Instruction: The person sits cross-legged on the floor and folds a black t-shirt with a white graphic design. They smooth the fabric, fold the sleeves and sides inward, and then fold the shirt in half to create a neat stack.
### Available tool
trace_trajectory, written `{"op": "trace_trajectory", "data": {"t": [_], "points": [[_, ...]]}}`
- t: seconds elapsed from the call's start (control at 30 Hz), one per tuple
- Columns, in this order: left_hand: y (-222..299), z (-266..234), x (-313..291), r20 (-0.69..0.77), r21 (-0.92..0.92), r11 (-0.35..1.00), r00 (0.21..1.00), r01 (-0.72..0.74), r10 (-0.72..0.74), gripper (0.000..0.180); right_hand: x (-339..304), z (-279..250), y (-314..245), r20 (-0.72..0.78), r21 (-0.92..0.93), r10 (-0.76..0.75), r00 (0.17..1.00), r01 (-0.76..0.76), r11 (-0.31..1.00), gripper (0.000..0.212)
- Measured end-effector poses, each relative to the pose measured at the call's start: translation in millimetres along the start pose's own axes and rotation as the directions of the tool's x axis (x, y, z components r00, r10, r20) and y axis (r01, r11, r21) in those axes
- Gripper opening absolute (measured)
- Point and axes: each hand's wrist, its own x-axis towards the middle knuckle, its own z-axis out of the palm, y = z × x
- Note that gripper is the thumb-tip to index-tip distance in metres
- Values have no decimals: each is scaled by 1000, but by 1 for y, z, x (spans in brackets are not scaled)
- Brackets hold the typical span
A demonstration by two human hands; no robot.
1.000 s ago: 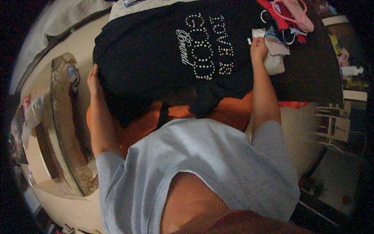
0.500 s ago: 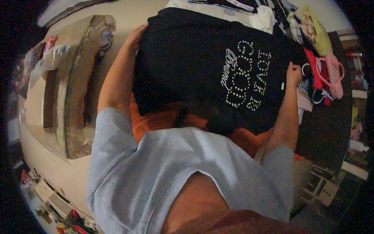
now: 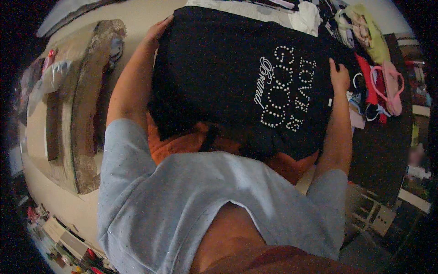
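A black T-shirt [image 3: 210,68] with white studded lettering is spread sideways in front of me, partly over an orange cloth [image 3: 175,147] at my lap. My left hand [image 3: 160,31] lies along the shirt's far left edge, its fingers stretched out and touching the fabric. On the right, my right hand [image 3: 339,76] rests on the shirt near a small white tag [image 3: 330,102], with fingers apart and no fabric pinched between them. The shirt's underside is hidden.
White cloth [image 3: 292,19] and other clothes lie beyond the shirt. At right are a yellow-green garment [image 3: 372,39], a pink strapped item [image 3: 391,89] and red cloth [image 3: 367,77] on a dark surface [image 3: 381,141]. A lace-trimmed covered piece of furniture [image 3: 84,105] stands at left.
My right hand has gone from closed at the shirt's right side to open, moving slightly up and left. My left hand has shifted a little up, and the shirt lies slightly flatter.
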Motion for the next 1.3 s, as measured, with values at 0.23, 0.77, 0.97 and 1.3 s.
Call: {"op": "trace_trajectory", "data": {"t": [0.23,0.77,0.97,1.3], "points": [[-45,-43,54,-367,272,957,908,-103,203,48,-14,22,8,-103,271,138,985,-106,957,45],[11,-24,69,-75,-155,971,982,-182,172,32,100,37,-72,351,145,-296,888,261,954,40],[14,-30,61,-158,-187,950,962,-252,224,30,124,29,-75,74,315,-493,867,449,836,21],[20,-1,45,-230,-105,978,961,-181,153,28,94,21,-78,-145,218,-330,933,356,909,27]]}}
